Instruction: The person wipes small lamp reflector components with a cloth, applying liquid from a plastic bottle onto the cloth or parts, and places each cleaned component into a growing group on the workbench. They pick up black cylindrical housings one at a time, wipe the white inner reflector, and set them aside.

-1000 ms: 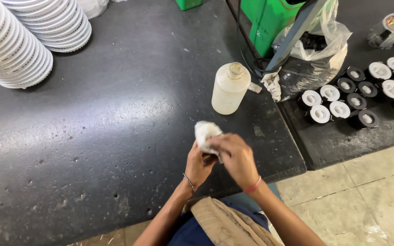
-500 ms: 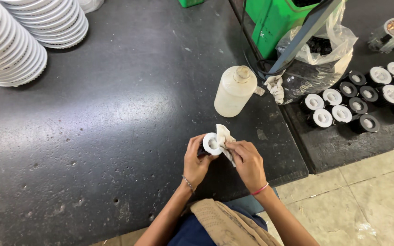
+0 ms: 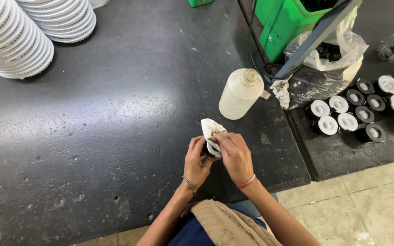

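Both hands meet over the near table (image 3: pixel 115 136) edge: the left hand (image 3: pixel 196 160) clasps a small dark part (image 3: pixel 206 149), the right hand (image 3: pixel 234 154) presses a white cloth (image 3: pixel 209 130) around it. Just beyond stands a pale plastic bottle (image 3: pixel 240 94). Far left lie stacked white rings (image 3: pixel 14 41); right, round black-and-white fittings (image 3: pixel 356 107).

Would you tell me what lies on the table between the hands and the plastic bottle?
In the head view, only bare dark table separates the hands' white cloth from the plastic bottle.
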The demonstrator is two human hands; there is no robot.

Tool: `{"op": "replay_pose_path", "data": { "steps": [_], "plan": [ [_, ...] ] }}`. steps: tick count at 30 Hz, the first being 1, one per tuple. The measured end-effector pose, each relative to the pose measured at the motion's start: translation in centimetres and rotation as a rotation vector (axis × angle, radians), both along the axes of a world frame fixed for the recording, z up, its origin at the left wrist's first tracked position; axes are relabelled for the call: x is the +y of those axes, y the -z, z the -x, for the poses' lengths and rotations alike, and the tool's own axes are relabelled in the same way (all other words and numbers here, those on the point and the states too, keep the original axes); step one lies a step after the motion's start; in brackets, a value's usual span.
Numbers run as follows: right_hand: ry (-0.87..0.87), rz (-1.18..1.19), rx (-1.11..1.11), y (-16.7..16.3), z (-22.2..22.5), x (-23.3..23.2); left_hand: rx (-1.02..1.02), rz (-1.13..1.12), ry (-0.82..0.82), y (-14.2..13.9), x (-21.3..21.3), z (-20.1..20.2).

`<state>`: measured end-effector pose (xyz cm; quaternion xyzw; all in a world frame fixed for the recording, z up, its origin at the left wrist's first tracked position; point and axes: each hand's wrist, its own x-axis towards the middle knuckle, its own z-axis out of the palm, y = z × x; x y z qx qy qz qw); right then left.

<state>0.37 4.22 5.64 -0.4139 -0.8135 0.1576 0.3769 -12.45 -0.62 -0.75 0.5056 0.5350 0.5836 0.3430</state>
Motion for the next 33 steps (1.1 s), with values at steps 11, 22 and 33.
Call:
{"op": "replay_pose_path", "data": {
  "steps": [11, 22, 33],
  "plan": [
    [-0.027, 0.12, 0.099, 4.6, -0.2, -0.4, 0.268, -0.002, -0.239, 0.8, 0.2, 2.2],
    [-0.248, 0.163, 0.15, 4.0, 2.6, 0.9, 0.166, 0.05, -0.165, 2.9, 0.6, 3.4],
    [-0.222, 0.224, 0.118, 4.3, 2.3, 1.2, 0.181, -0.001, -0.109, 2.9, 0.9, 3.9]
  ]
}}
